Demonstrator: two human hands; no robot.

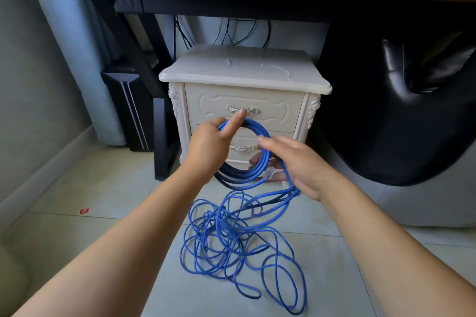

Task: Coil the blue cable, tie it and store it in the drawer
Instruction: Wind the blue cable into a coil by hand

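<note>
Left hand (208,144) gripped several loops of the blue cable (263,162) before the closed top drawer (280,110). Right hand (298,165) curled round a strand; the rest lay tangled on the near floor (128,226).

No legible text anywhere.

Both forearms (128,226) bare — left hand (208,147), right hand (300,162) likewise (nails seemingly short).
</note>
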